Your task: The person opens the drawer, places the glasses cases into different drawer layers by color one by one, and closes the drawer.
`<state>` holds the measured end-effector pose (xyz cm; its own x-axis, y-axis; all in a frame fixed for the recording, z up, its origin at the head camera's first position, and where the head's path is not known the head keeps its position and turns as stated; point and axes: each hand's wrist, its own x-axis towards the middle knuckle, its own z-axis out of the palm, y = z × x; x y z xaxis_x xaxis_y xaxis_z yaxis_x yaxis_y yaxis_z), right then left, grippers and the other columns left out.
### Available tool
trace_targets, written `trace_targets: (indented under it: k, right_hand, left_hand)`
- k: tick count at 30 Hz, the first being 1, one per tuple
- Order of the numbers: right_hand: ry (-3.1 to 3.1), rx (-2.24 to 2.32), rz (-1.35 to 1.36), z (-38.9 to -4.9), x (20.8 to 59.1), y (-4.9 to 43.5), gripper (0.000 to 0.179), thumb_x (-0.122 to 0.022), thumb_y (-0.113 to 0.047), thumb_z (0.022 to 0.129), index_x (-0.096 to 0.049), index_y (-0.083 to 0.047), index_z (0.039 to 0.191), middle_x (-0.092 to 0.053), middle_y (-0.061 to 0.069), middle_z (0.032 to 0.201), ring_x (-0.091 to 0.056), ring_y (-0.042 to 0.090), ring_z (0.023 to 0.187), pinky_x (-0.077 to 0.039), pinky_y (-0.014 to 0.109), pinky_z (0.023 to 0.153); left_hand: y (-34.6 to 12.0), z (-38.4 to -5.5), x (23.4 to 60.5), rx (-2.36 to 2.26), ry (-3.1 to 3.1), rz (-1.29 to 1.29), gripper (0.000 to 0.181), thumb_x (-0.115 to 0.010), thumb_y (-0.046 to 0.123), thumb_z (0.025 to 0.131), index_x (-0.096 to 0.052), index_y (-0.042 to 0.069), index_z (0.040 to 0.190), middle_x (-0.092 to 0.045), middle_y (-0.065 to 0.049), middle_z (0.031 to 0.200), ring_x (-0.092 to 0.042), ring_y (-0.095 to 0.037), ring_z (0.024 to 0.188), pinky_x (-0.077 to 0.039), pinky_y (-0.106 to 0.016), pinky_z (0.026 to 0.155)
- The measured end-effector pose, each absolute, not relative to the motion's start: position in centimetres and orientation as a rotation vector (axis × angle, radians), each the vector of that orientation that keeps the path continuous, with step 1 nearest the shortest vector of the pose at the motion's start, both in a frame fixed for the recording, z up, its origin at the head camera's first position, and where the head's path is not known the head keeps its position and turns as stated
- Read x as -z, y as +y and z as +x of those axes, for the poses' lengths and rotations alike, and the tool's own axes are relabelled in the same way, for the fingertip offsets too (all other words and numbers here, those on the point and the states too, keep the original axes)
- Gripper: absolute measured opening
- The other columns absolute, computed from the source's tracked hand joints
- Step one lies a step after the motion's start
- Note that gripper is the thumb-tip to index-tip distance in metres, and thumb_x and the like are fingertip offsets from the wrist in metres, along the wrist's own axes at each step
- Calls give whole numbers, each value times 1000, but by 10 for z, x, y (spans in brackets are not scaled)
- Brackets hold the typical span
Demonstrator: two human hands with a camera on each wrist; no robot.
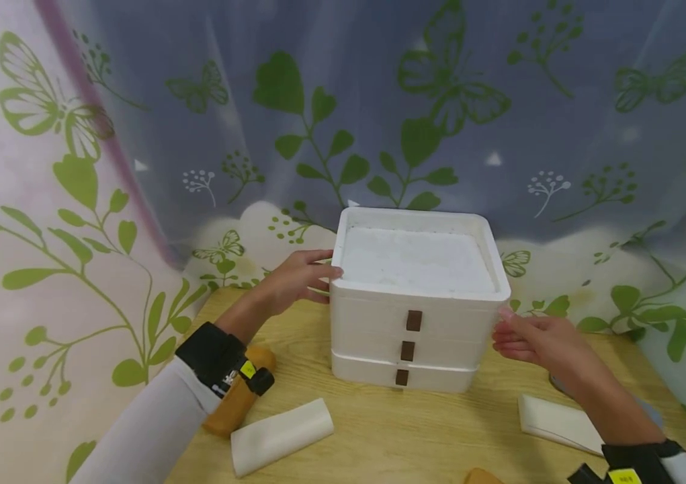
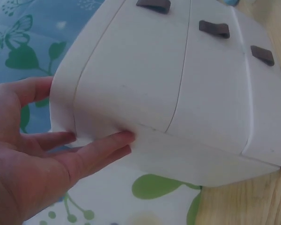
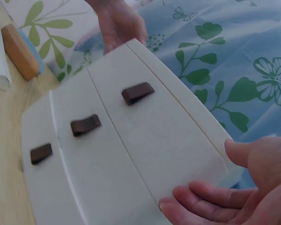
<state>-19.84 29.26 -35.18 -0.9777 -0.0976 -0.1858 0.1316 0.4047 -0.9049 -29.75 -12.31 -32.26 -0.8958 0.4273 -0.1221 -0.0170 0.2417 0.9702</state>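
Note:
A white three-drawer box (image 1: 373, 329) with a shallow recessed top stands on the wooden table (image 1: 391, 437). Small brown pull tabs (image 2: 214, 29) run down its front. At its left side is my left hand (image 1: 297, 279), thumb at the top rim and the other fingers stretched along the side wall. My right hand (image 1: 542, 339) is at the opposite side, its thumb by the upper front corner. In the right wrist view the fingers (image 3: 201, 201) of that hand lie loosely extended against the box's edge. All the drawers look closed.
An orange-brown case (image 1: 240, 396) lies under my left wrist, beside a cream case (image 1: 282, 433). Another cream case (image 1: 560, 423) lies by my right forearm, partly hidden. An orange item (image 1: 482, 477) shows at the bottom edge. Leaf-and-butterfly-printed curtains (image 1: 318, 101) hang behind and at both sides.

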Motion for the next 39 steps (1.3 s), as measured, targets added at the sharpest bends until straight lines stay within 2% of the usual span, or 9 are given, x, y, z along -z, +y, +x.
trace_targets:
  k: [3, 7, 14, 24, 27, 30, 35, 39]
  right_hand:
    - [2424, 1613, -11, -196, 356, 286, 72, -51, -49, 108, -54, 16, 138, -73, 17, 127, -75, 7, 101, -62, 27, 90]
    - [2409, 1605, -85, -195, 360, 280, 67, -51, -46, 108, -56, 13, 139, -66, 25, 138, -74, 12, 109, -61, 29, 94]
    - [2227, 1684, -246, -200, 371, 271, 61, -52, -33, 110, -47, 16, 146, -57, 27, 148, -71, 10, 117, -59, 29, 99]
    - [2092, 1669, -423, -207, 380, 241, 59, -52, -29, 110, -44, 14, 149, -48, 32, 155, -64, 30, 133, -56, 30, 104]
    - [2061, 1688, -448, -209, 381, 232, 59, -54, -29, 110, -45, 14, 149, -47, 32, 155, -63, 30, 134, -56, 31, 105]
    - [2032, 1710, -458, -209, 382, 226, 61, -55, -29, 109, -42, 14, 151, -46, 31, 156, -65, 25, 132, -55, 31, 105]
    - [1973, 1763, -472, -209, 383, 220, 62, -55, -26, 109, -38, 16, 151, -53, 26, 152, -68, 16, 126, -56, 30, 105]
    - [1950, 1797, -466, -211, 384, 216, 53, -55, -25, 109, -48, 15, 143, -67, 15, 139, -71, 15, 120, -57, 30, 103]
  left_hand:
    - [-125, -301, 325, -1696, 2128, 398, 70, -64, 27, 102, -32, 15, 164, -53, -15, 155, -64, -42, 128, -58, -52, 101]
    - [-129, -306, 328, -1693, 2077, 454, 69, -63, 26, 103, -32, 16, 164, -54, -15, 154, -67, -41, 125, -59, -53, 100]
    - [-130, -312, 328, -1707, 2004, 450, 73, -66, 22, 102, -30, 14, 164, -57, -19, 150, -65, -44, 125, -59, -53, 98]
    - [-132, -312, 328, -1707, 1990, 462, 72, -65, 23, 102, -29, 15, 165, -57, -20, 150, -64, -46, 128, -60, -51, 98]
    - [-133, -312, 327, -1706, 1993, 478, 72, -65, 24, 103, -29, 15, 164, -58, -19, 149, -65, -45, 126, -59, -52, 98]
    - [-133, -311, 327, -1712, 1989, 493, 71, -65, 23, 103, -30, 15, 164, -58, -19, 149, -66, -44, 125, -59, -53, 99]
    - [-132, -311, 329, -1725, 1972, 492, 70, -65, 22, 102, -31, 16, 164, -57, -17, 151, -65, -45, 126, -59, -52, 99]
    - [-133, -311, 331, -1731, 1969, 486, 71, -64, 22, 102, -30, 16, 164, -55, -17, 153, -64, -46, 127, -59, -52, 99]
